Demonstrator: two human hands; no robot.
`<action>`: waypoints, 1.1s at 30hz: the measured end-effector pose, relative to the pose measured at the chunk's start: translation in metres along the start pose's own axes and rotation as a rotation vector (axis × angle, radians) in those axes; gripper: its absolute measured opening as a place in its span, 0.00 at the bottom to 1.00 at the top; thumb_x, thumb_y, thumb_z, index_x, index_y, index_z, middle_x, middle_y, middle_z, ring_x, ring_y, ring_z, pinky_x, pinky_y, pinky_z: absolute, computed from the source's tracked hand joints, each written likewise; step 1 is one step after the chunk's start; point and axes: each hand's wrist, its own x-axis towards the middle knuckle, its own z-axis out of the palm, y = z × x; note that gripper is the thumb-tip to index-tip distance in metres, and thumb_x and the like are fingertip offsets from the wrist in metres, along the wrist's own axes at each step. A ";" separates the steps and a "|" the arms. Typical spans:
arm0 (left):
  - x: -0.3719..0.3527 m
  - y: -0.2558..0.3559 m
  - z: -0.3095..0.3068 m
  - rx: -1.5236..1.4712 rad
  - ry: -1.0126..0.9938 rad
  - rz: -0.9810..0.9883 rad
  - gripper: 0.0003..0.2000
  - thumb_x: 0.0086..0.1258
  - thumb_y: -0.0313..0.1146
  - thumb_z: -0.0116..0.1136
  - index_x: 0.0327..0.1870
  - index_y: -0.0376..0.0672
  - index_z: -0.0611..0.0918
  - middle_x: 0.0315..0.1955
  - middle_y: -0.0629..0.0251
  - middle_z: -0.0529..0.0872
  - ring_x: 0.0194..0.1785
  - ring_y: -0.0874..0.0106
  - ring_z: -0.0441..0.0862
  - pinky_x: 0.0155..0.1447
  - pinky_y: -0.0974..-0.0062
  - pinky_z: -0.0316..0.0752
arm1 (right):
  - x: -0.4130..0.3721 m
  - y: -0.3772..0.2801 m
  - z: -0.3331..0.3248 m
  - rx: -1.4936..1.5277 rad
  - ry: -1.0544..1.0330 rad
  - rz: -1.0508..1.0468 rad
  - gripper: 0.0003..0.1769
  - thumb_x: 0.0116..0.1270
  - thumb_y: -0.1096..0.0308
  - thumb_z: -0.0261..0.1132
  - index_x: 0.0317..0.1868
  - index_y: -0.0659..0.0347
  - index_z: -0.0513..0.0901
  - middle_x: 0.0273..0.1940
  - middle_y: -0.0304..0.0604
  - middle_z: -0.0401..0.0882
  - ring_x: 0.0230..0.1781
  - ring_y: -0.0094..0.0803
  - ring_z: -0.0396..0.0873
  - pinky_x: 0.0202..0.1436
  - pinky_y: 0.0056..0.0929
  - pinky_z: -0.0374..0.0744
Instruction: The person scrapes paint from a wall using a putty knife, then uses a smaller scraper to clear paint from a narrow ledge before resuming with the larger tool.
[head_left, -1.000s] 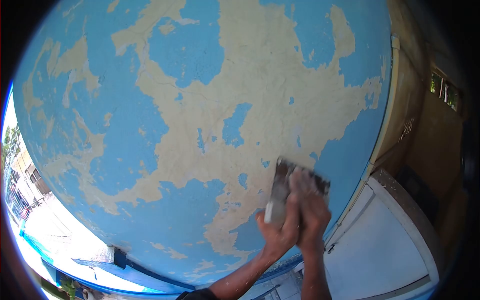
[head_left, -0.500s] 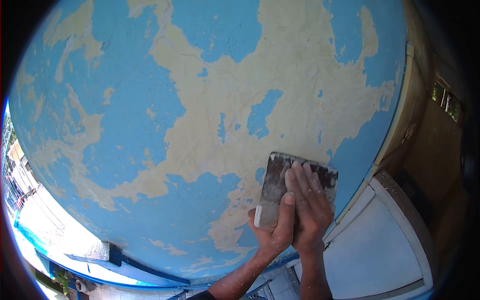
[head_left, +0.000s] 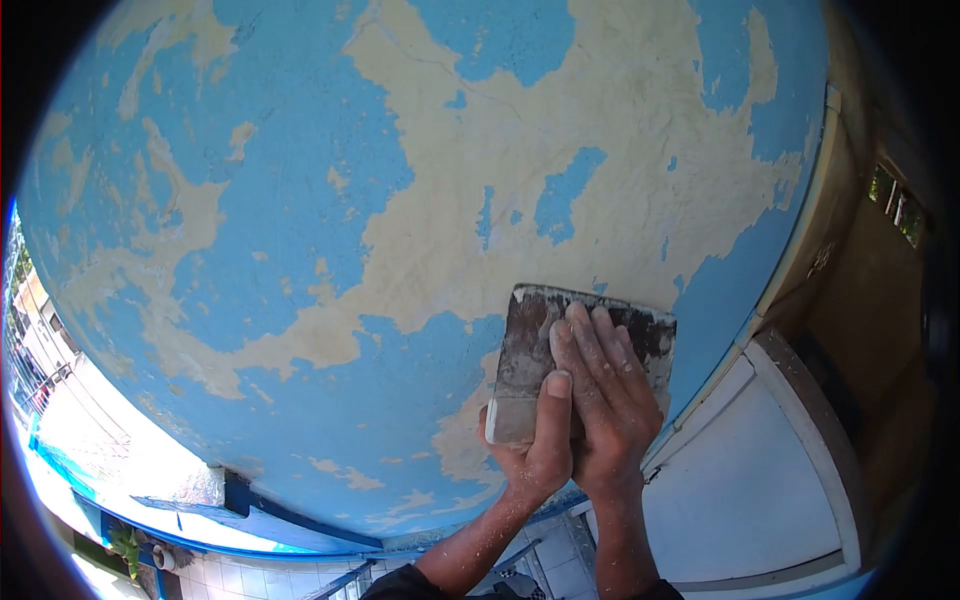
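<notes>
A flat rectangular block (head_left: 530,345), dark and smeared with whitish dust, lies against the peeling wall (head_left: 450,230). My left hand (head_left: 535,440) holds its lower left part, with the thumb over the face toward me and the other fingers mostly hidden at the edge and behind. Beside it, my right hand (head_left: 605,390) presses on the same face, fingers fairly straight and close together, the thumb out of sight. Pale dust coats both hands and forearms. Whatever is on the block's wall side is hidden.
Blue paint and bare cream patches cover the wall. At the lower right is a white door-like panel (head_left: 750,480) in a pale frame. A blue ledge (head_left: 310,525) runs along the wall's foot, above a tiled floor (head_left: 225,580). A potted plant (head_left: 125,545) stands lower left.
Both hands have slid the block left and slightly down along the wall, covering a small blue patch. The view has shifted, so the wall's patches appear farther right and higher.
</notes>
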 end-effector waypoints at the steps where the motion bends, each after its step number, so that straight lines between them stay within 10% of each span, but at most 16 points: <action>1: -0.002 -0.003 -0.003 -0.016 -0.010 0.030 0.22 0.76 0.30 0.55 0.68 0.28 0.72 0.61 0.52 0.81 0.63 0.65 0.79 0.67 0.64 0.73 | -0.006 -0.001 0.002 0.018 0.000 0.024 0.20 0.73 0.64 0.59 0.61 0.61 0.84 0.62 0.48 0.83 0.67 0.48 0.78 0.71 0.52 0.73; 9: 0.010 0.012 -0.003 0.079 -0.044 0.017 0.20 0.76 0.30 0.56 0.66 0.31 0.75 0.58 0.53 0.83 0.60 0.68 0.80 0.63 0.68 0.76 | 0.001 -0.003 0.010 0.031 0.055 0.051 0.19 0.74 0.63 0.59 0.61 0.57 0.84 0.62 0.45 0.83 0.68 0.44 0.77 0.72 0.50 0.72; 11: 0.017 0.012 0.003 -0.040 0.022 0.136 0.09 0.72 0.27 0.62 0.47 0.31 0.86 0.33 0.67 0.90 0.34 0.83 0.82 0.37 0.79 0.78 | 0.003 -0.002 0.011 0.046 0.096 0.035 0.21 0.74 0.63 0.59 0.63 0.58 0.83 0.63 0.46 0.82 0.68 0.46 0.77 0.72 0.51 0.72; 15: -0.034 -0.043 -0.047 0.153 -0.094 -0.025 0.15 0.74 0.29 0.59 0.57 0.30 0.82 0.46 0.60 0.89 0.46 0.75 0.85 0.51 0.75 0.79 | -0.103 0.001 0.044 0.055 0.024 0.245 0.23 0.72 0.65 0.61 0.64 0.64 0.80 0.64 0.54 0.80 0.68 0.49 0.76 0.71 0.52 0.73; 23: -0.028 -0.036 -0.033 0.630 -0.350 0.085 0.11 0.71 0.31 0.63 0.32 0.30 0.86 0.15 0.60 0.84 0.22 0.80 0.82 0.26 0.73 0.74 | -0.118 0.009 0.046 -0.026 0.159 0.315 0.26 0.71 0.66 0.61 0.62 0.78 0.76 0.58 0.63 0.80 0.61 0.56 0.80 0.65 0.51 0.76; 33: -0.017 -0.041 0.012 0.660 -0.374 0.046 0.11 0.72 0.31 0.62 0.33 0.29 0.85 0.18 0.62 0.85 0.25 0.81 0.81 0.27 0.73 0.75 | -0.094 0.047 0.028 0.079 0.219 0.337 0.27 0.70 0.66 0.62 0.65 0.75 0.75 0.64 0.60 0.76 0.65 0.58 0.76 0.67 0.53 0.75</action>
